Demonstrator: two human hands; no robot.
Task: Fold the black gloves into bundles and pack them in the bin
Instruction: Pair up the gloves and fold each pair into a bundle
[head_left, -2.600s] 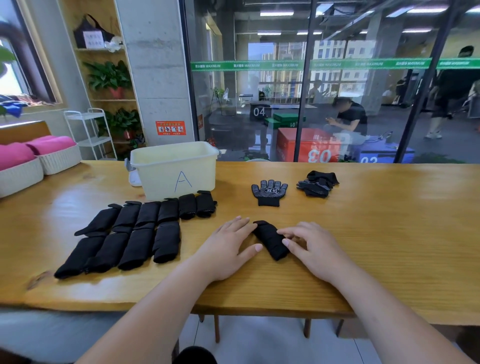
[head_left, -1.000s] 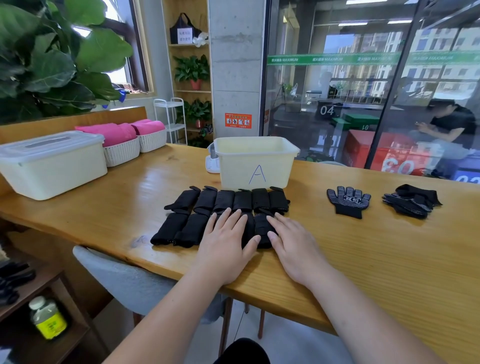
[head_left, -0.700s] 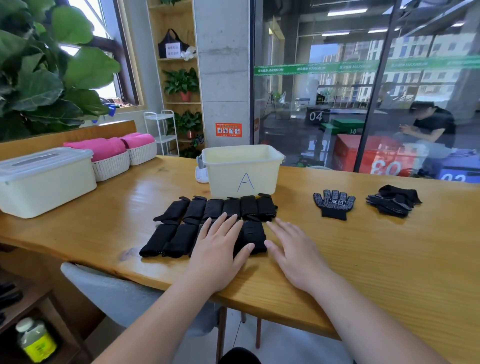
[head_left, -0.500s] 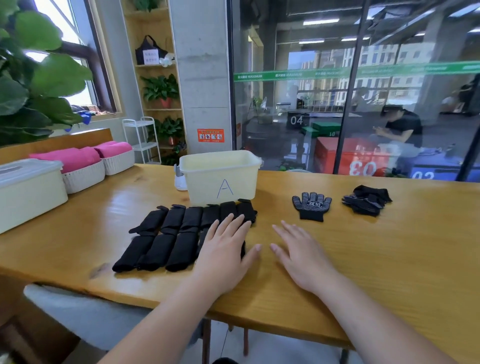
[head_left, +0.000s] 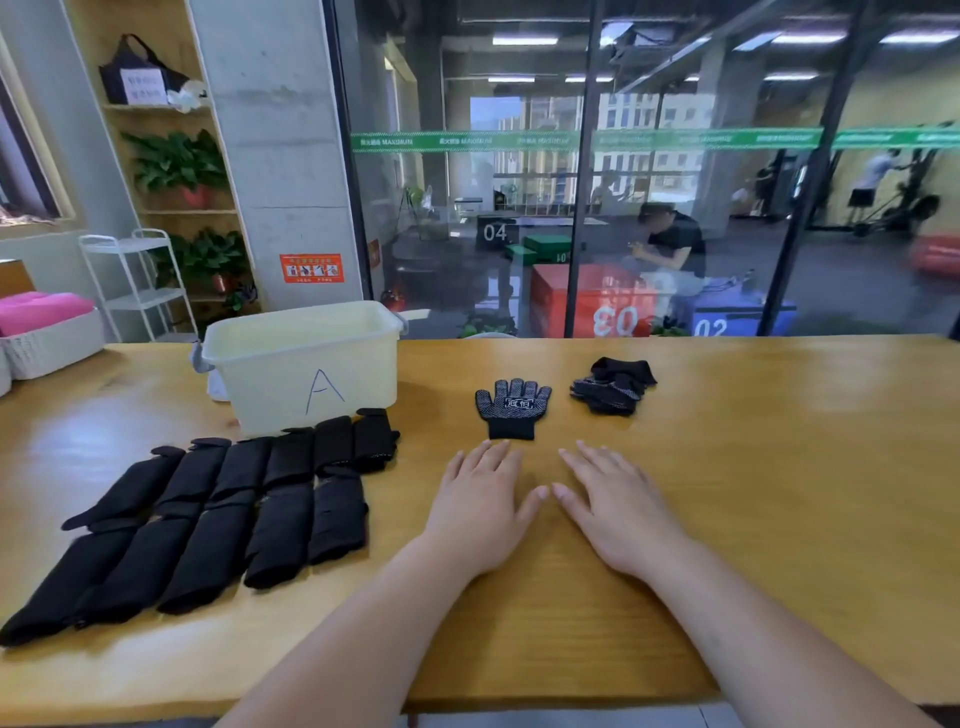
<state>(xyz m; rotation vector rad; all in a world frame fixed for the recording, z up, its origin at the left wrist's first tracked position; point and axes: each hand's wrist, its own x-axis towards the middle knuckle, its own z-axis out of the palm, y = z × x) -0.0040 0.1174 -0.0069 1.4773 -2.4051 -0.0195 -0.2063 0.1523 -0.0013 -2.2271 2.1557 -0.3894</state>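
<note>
**Black bundles waiting in rows, hands lying empty on the wood**

Both hands are lying palm-down on the table (head_left: 779, 467), fingers straight and holding nothing. The left hand (head_left: 483, 509) and right hand (head_left: 618, 514) are sitting side by side, thumbs nearly meeting. They are pointing at the flat glove (head_left: 513, 408) just beyond the fingertips, which looks like the next one to fold. A loose heap (head_left: 613, 387) is waiting to its right. The folded bundles (head_left: 223, 509) are lying in two tidy rows at the left, just in front of the bin (head_left: 306, 364), probably staged for packing together. Half a second ago the left hand was covering the near row's right end; now it is resting on bare wood, clear of the rows.
</note>
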